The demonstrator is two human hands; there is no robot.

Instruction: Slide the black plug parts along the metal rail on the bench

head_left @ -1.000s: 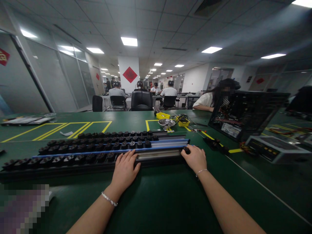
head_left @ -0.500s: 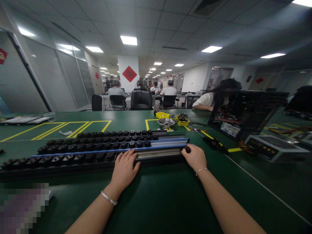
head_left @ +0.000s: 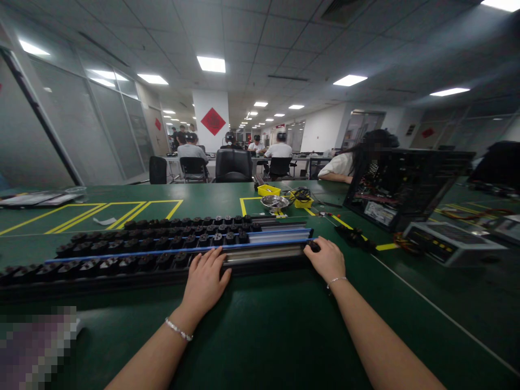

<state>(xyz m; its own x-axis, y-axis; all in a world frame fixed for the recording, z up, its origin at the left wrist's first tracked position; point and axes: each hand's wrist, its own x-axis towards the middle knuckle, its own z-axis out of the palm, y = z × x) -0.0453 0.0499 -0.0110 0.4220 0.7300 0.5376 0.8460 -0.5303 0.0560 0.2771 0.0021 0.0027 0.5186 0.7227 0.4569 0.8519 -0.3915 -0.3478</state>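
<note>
A long dark rail [head_left: 264, 258] with a bare metallic channel at its right part lies crosswise before me. Black socket-like modules [head_left: 109, 264] fill its left part. My left hand [head_left: 206, 276] rests on the rail beside the last module, fingers stretched and thumb apart. At the rail's right end, my right hand [head_left: 328, 261] is closed on a small black round module [head_left: 313, 246], partly hidden by the fingers; whether it sits in the channel I cannot tell. Behind lie two more rails, with blue strips [head_left: 280, 233] and similar modules [head_left: 203, 239].
On the green table [head_left: 252, 336] stand a metal bowl [head_left: 275, 202], yellow bins [head_left: 268, 190] with cables, an opened computer case [head_left: 406, 189] and a power supply box [head_left: 450, 244]. Loose black parts [head_left: 355, 238] lie right of my hand. A person [head_left: 339, 168] leans behind the case.
The view has shifted slightly. My right hand has moved a little to the right relative to the rail's end, still holding the black module. My left hand stays on the rail.
</note>
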